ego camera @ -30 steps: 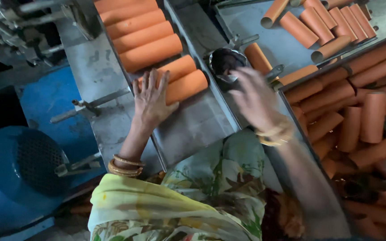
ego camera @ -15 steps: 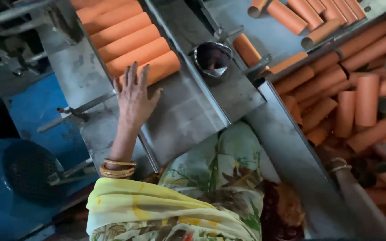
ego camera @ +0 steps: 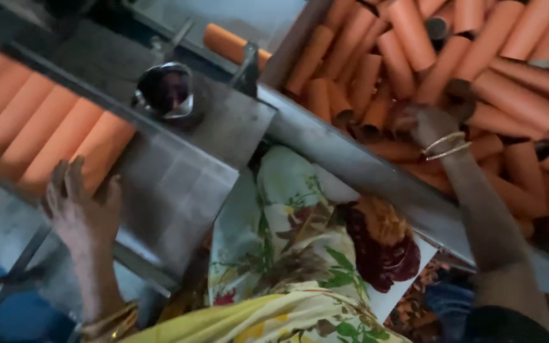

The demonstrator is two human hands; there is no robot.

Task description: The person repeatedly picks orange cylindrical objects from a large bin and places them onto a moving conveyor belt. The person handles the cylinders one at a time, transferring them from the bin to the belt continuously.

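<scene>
Head view, left hand (ego camera: pixel 82 213): grip wide, flat against nearest orange tube (ego camera: pixel 100 152) on metal tray (ego camera: pixel 179 190).
Right hand (ego camera: pixel 424 124): beyond tray, among binned tubes (ego camera: pixel 478 70); grip unclear.

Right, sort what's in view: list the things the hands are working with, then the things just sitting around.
In hand:
- left hand against the row of orange cylindrical tubes on the grey metal tray
- right hand down in the loose pile of orange tubes in the metal bin

Lying about:
- small shiny metal bowl
- single orange tube behind the metal bracket
- blue machine housing
</scene>
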